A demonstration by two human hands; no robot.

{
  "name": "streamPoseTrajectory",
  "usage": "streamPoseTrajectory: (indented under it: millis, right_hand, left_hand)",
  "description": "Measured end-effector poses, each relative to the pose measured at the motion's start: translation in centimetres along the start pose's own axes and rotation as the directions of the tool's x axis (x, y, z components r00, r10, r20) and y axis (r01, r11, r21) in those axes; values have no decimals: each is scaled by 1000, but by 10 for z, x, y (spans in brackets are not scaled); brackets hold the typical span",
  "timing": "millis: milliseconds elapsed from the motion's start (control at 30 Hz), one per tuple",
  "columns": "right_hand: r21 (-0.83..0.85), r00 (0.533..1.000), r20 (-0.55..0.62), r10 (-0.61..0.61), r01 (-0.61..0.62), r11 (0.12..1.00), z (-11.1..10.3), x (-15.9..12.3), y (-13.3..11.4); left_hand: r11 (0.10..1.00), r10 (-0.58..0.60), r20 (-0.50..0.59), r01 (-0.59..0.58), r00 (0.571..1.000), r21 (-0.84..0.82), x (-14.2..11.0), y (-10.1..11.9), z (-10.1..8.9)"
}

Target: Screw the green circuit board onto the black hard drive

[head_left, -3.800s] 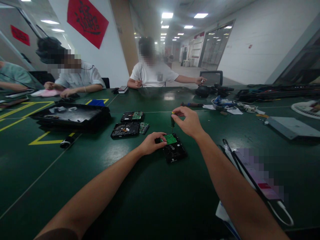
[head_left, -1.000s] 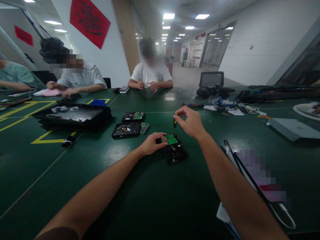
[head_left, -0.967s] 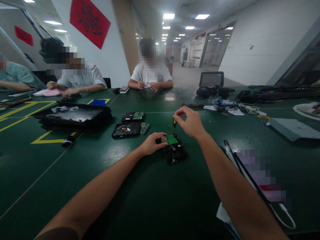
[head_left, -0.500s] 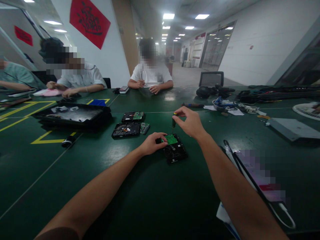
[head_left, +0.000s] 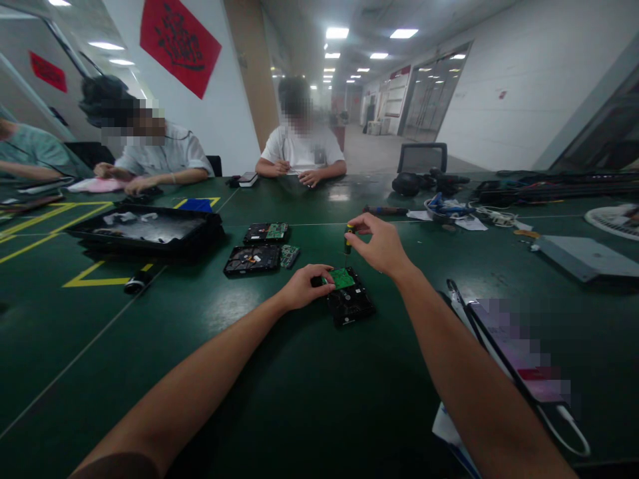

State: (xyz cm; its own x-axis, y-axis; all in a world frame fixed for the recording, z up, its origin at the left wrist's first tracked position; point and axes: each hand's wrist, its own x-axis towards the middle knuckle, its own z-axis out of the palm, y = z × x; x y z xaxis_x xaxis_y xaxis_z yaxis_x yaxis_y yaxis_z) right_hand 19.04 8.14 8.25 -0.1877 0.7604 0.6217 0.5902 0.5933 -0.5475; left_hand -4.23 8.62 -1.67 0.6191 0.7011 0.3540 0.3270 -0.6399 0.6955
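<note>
At the left of the green worktop [head_left: 279, 372] stood a shallow black tray [head_left: 150, 246] with a few pale scraps in it, and near its front corner lay a small black-and-white cylinder [head_left: 134, 284]. Next came two hard drives apart from the hands: the far drive [head_left: 266, 232], with a green board seated on part of it, and the bare drive [head_left: 252, 259] in front, showing no board on its upper face. A loose circuit board [head_left: 289, 256] lay just beside its right end; whether they touched could not be told.

The left hand [head_left: 307, 286] was partly curled, thumb and fingertips bracing the left edge of the held drive [head_left: 351, 309], whose green board [head_left: 342, 278] sat in place on its far half. Above it the right hand [head_left: 377, 239] pinched an upright screwdriver [head_left: 348, 243] between thumb and fingers, shaft pointing down at the board's right side.

Judging by this layout, one board was already off, while the held drive's board had not been freed; how many screws were out was too small to see. Farther right lay a second screwdriver [head_left: 384, 210] and a grey metal box [head_left: 586, 255].
</note>
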Motion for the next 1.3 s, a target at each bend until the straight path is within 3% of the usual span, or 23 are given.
streamPoseTrajectory:
  millis: [1300]
  right_hand:
    - [32,999,37,27,-29,999,-3,0,-5]
  left_hand:
    - [1000,6,-4,-6,1000,1,-1,3,0]
